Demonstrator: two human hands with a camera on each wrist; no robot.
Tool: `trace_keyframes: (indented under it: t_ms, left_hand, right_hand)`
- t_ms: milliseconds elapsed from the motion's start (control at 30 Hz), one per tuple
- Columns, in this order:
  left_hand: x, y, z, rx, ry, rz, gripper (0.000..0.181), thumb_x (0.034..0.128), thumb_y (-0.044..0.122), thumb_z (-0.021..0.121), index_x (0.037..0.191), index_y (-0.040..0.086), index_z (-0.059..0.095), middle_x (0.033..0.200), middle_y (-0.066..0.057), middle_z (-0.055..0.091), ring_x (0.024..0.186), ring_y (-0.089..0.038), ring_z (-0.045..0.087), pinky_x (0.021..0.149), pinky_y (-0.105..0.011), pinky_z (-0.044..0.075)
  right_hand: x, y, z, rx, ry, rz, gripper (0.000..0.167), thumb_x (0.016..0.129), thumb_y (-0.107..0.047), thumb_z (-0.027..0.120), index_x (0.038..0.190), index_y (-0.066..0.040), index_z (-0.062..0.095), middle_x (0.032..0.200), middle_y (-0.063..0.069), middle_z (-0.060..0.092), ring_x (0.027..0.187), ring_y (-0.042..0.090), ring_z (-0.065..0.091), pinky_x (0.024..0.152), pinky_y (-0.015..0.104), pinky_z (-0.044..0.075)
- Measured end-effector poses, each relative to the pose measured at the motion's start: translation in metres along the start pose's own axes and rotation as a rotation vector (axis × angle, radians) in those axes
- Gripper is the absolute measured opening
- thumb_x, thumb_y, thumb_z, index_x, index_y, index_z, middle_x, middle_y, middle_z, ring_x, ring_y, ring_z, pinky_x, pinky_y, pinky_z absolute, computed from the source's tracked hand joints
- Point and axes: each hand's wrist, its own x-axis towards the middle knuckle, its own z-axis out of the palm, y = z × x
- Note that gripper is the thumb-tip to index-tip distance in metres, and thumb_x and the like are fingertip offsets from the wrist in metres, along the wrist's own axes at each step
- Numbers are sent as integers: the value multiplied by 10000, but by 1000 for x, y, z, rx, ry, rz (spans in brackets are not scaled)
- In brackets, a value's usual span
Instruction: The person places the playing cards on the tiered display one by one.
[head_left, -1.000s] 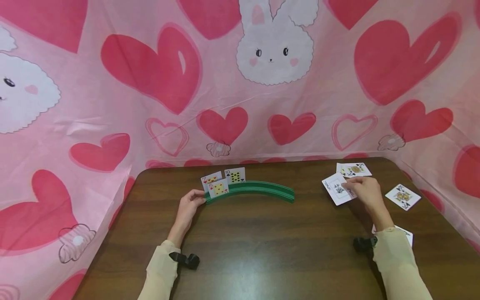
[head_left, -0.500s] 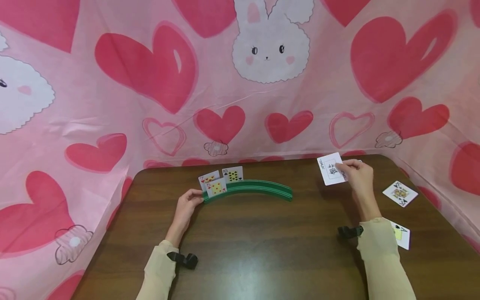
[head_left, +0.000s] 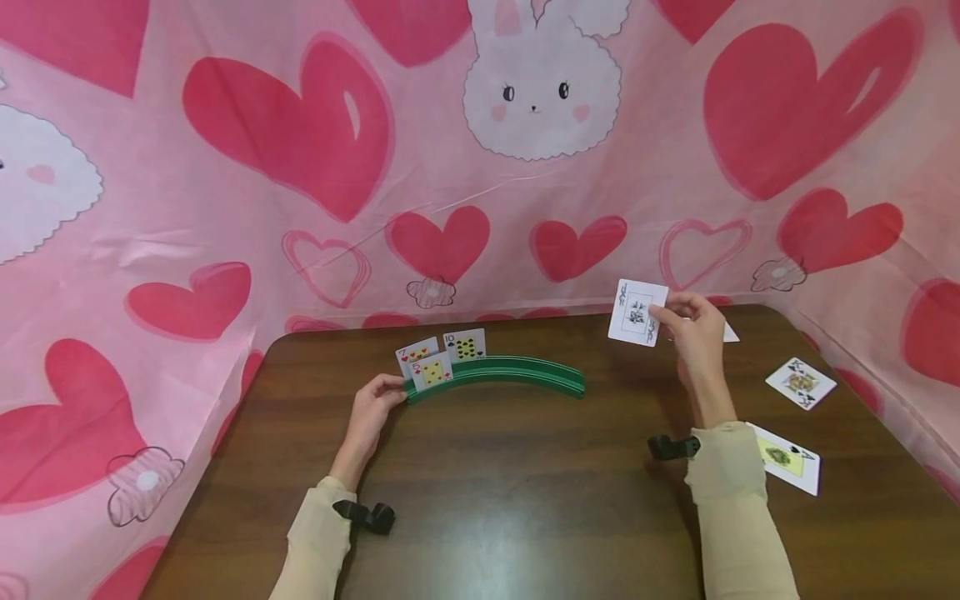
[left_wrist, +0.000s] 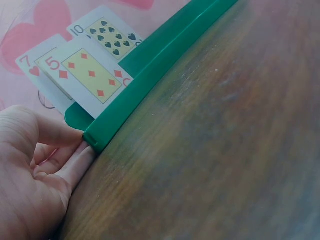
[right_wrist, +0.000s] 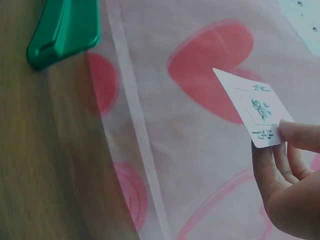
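A curved green card holder (head_left: 517,369) stands on the table, and my left hand (head_left: 373,406) pinches its left end between thumb and fingers. Three cards stand upright in its left part: a seven of hearts (head_left: 408,353), a five of diamonds (head_left: 432,372) in front of it, and a ten of spades (left_wrist: 107,34). Raised over the table's back right, my right hand (head_left: 699,337) pinches a joker card (head_left: 637,312) by its edge, thumb on the printed face. In the right wrist view the joker (right_wrist: 255,107) is tilted, away from the holder's right end (right_wrist: 70,32).
On the table's right side lie a king card (head_left: 800,383) and, nearer, an ace of spades (head_left: 789,460), partly under the right sleeve. Another card (head_left: 731,332) shows behind my right hand. A pink cloth with hearts (head_left: 442,183) hangs behind the table (head_left: 495,483).
My right hand has lifted the joker from the card at the back right and carried it up and to the left. The left hand stays at the holder's end.
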Motion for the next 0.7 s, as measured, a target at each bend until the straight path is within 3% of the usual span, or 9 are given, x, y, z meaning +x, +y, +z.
trace_keyframes:
  t_ms: [100,200,233,267,433,500,700]
  left_hand:
    - [0,0,0,1,5,-1,193,825,51,556,1011,12,592,1077,-103,560,961,-186,507,812,-270,390]
    - [1,-1,1,1,6,4,195,824,45,556,1013,8,591,1065,-105,565,950,-178,514,794,-245,400]
    - [0,-1,1,1,6,5,195,824,44,555,1013,8,591,1061,-106,568,947,-178,516,790,-241,402]
    - [0,-1,1,0,4,7,196,824,43,556,1014,8,591,1059,-107,569,946,-177,517,787,-238,403]
    - [0,-1,2,-2,1,9,198,823,51,560,1014,11,591,1055,-110,574,940,-175,522,784,-233,406]
    - [0,-1,1,-3,3,12,204,821,52,563,1018,8,591,1059,-112,573,937,-172,523,782,-231,407]
    - [2,-3,2,-37,20,17,195,800,22,581,991,-10,602,1022,-125,583,895,-138,527,746,-207,412]
  right_hand:
    - [-7,-16,12,108,-42,53,294,650,-16,752,916,31,636,813,133,650,691,204,627,555,295,502]
    - [-25,-51,33,158,-56,114,221,662,29,727,865,42,643,795,132,653,711,202,622,599,291,503]
    - [-21,-44,33,174,-64,90,247,642,33,740,871,29,651,797,121,658,708,195,626,584,283,502]
    - [-26,-52,39,198,-78,87,230,644,42,735,860,28,654,790,118,660,703,192,627,586,275,502]
    - [-57,-95,71,112,-85,47,227,653,-22,752,834,47,634,758,75,660,679,145,610,594,246,499]
    - [-69,-113,83,28,-66,46,252,657,-63,758,826,57,615,742,52,652,674,129,597,603,240,499]
    - [-68,-105,88,180,-171,27,209,636,-21,763,800,10,638,735,61,650,658,141,599,572,250,499]
